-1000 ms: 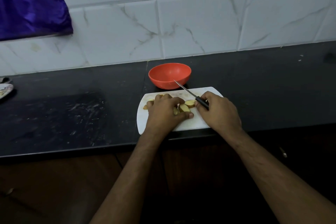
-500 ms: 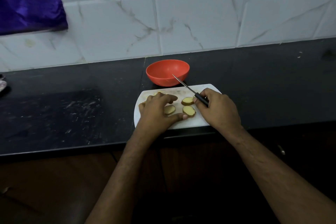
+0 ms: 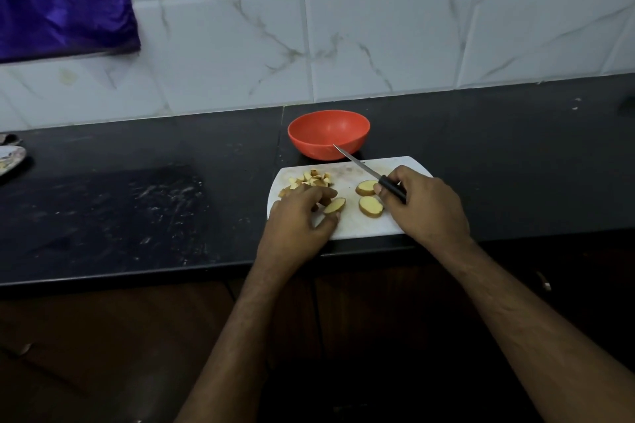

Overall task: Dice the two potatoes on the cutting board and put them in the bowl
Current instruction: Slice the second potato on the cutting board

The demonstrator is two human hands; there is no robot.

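A white cutting board [image 3: 357, 228] lies on the black counter. A pile of diced potato [image 3: 309, 180] sits at its far left. Two round potato slices [image 3: 370, 206] lie in the middle. My left hand [image 3: 299, 216] pinches a third potato slice [image 3: 335, 206] between thumb and fingers at the board's left side. My right hand [image 3: 426, 203] grips a black-handled knife [image 3: 364, 169], its blade pointing up-left toward the orange bowl [image 3: 329, 134]. The bowl stands just behind the board and looks empty.
The black counter [image 3: 137, 209] runs left and right, with a white tiled wall behind. A purple cloth [image 3: 58, 0] hangs at the upper left. A plate edge [image 3: 10, 156] shows at the far left. Dark wooden cabinets lie below the counter edge.
My left hand has drawn back toward me, uncovering the diced pile, and now pinches one slice. The right hand with the knife has barely moved.
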